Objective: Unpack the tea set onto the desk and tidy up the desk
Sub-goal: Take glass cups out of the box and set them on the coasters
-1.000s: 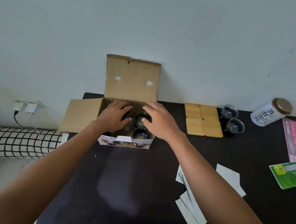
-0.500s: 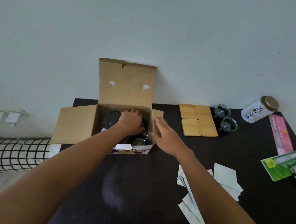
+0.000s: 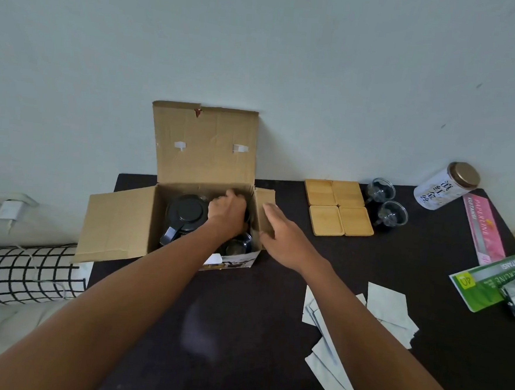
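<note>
1. Dark desk (image 3: 240, 330) against a pale wall; cardboard box (image 3: 120, 225) open.
2. Left hand (image 3: 227, 212) curls inside it, over something hidden (grip unclear); right hand (image 3: 286, 242) flat, steadying the box's side.
3. Teapot (image 3: 186, 212) beside the left hand: probably fragile, so lift by the handle.

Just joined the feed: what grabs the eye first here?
The open box at the desk's back left, with the left hand reaching inside beside a black teapot and the right hand flat against its right wall. Right of it, four coasters and two cups.
</note>
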